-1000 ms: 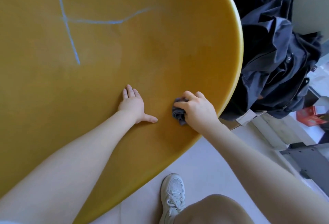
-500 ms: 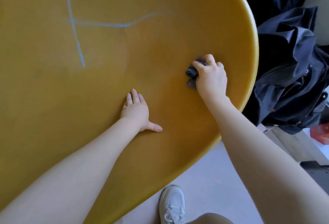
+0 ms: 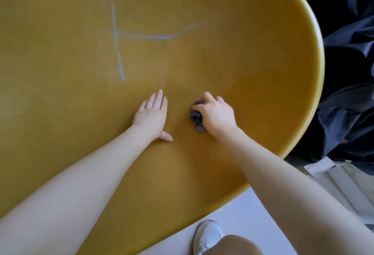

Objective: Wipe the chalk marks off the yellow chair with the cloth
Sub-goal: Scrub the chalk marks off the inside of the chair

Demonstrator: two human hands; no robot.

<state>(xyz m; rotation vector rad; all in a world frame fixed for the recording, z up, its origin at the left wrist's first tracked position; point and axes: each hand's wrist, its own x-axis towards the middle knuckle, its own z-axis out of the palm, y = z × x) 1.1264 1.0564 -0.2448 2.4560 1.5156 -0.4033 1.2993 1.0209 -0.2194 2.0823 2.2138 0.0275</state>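
Two hands are resting on the yellow chair (image 3: 60, 113), the right one gripping the cloth.

The chalk marks (image 3: 116, 34), two crossing pale blue lines, are lying on the chair surface above the left hand (image 3: 150, 116). The left hand is pressing flat on the chair, fingers straight and thumb spread. Just right of it, the right hand (image 3: 217, 116) is holding the bunched dark cloth (image 3: 196, 118) against the chair, fingers curled round it. Dark clothing (image 3: 348, 92) is lying beyond the chair's right rim.
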